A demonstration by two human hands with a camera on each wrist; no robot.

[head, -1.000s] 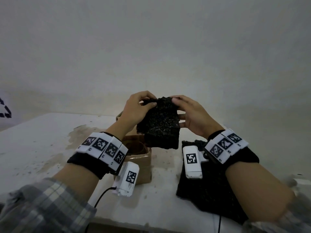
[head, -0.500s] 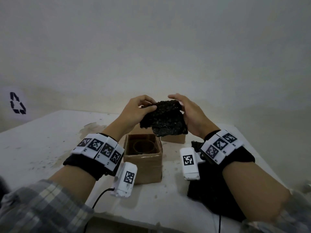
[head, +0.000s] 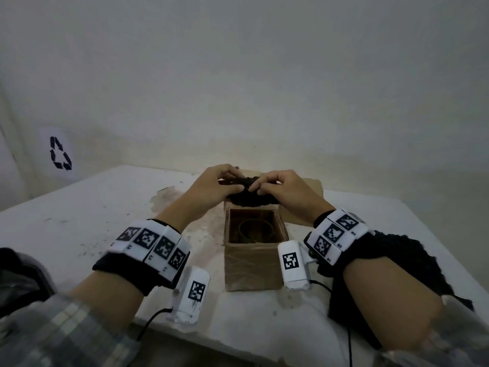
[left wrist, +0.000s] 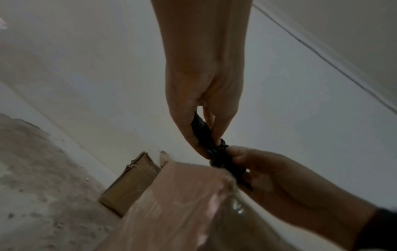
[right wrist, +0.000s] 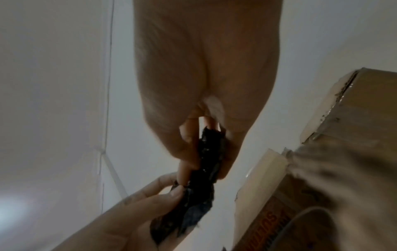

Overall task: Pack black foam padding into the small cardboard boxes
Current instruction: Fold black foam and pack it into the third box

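Currently both hands share one grip on a single piece of black foam (head: pixel 247 193): left hand (head: pixel 211 188) and right hand (head: pixel 284 192) each pinch it between thumb and fingertips, knuckles nearly meeting. The wrist views confirm it, with the foam squeezed into a narrow wad between the two sets of fingers. My read: it's being bunched up so it fits the opening, since a flat sheet would be wider than the box mouth.

The wad hangs just above the far rim of the open box (head: pixel 252 250), not yet inside. That box sits mid-tabletop, toward the near edge, mouth up and between the forearms, so both hands can press straight down. Something ring-shaped lies at its bottom; can't tell what.

Behind it, toward the far edge of the tabletop (head: pixel 79 229), there's more brown cardboard (head: pixel 299 210), partly hidden by the hands. Could be a second box or a flat sheet; can't tell.

A foam stack (head: pixel 412 263) lies at the near right corner, under the right forearm, within reach for the next pick.

Count: two hands, one foam piece in hand, one foam pile (sheet count unreadable), one open box for certain, one other cardboard item.

Next is likely lowering and stuffing.
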